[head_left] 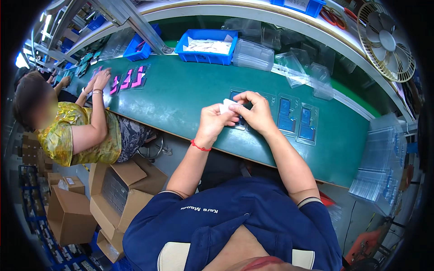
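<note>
Our green table had a blue bin of white pieces along its back, probably to free working space, and clear trays nearer. Above it, our left hand and right hand both pinched a white slip, seemingly for control.

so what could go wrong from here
The white slip, pinched between the left hand and right hand, might crease or drop. The right hand, close beside the blue pieces, could nudge them out of line. The loose clear trays, heaped untidily along the back of the table, might slide forward.
</note>
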Demonstrator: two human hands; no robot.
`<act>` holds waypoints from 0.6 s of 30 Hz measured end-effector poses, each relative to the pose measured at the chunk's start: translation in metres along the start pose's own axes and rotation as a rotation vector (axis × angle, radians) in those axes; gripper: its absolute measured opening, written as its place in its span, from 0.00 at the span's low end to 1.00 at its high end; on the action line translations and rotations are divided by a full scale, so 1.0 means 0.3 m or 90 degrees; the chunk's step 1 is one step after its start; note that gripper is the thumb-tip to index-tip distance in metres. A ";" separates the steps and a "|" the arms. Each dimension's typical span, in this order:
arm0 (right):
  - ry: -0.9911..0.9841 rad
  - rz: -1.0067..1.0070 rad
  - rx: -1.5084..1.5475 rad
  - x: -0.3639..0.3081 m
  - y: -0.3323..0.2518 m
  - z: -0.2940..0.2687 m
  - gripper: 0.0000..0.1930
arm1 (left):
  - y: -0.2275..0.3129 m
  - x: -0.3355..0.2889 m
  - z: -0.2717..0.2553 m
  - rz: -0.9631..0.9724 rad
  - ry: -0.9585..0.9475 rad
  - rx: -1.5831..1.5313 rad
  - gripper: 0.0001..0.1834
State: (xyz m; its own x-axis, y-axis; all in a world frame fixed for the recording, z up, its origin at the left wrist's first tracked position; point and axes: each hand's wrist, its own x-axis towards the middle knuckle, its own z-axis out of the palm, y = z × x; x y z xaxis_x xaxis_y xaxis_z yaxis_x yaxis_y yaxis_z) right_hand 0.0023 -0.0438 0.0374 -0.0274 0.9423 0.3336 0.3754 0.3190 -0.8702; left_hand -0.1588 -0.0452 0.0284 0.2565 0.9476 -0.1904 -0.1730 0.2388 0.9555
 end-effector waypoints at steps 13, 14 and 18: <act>0.081 0.056 -0.338 -0.091 0.054 -0.157 0.07 | 0.005 0.009 0.097 -0.030 -0.029 0.033 0.08; 0.138 -0.001 -0.385 -0.103 0.058 -0.145 0.08 | 0.009 0.011 0.102 -0.034 -0.030 0.045 0.08; 0.131 0.004 -0.233 -0.102 0.030 -0.151 0.05 | -0.008 0.013 0.127 -0.040 -0.058 0.040 0.08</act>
State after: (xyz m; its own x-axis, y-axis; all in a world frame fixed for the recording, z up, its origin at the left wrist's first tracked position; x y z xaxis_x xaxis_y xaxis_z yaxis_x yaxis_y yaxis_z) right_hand 0.0486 -0.0743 0.0359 0.1483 0.8922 0.4265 0.6809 0.2206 -0.6983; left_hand -0.1212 -0.0503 0.0339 0.3503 0.9075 -0.2317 -0.0947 0.2805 0.9552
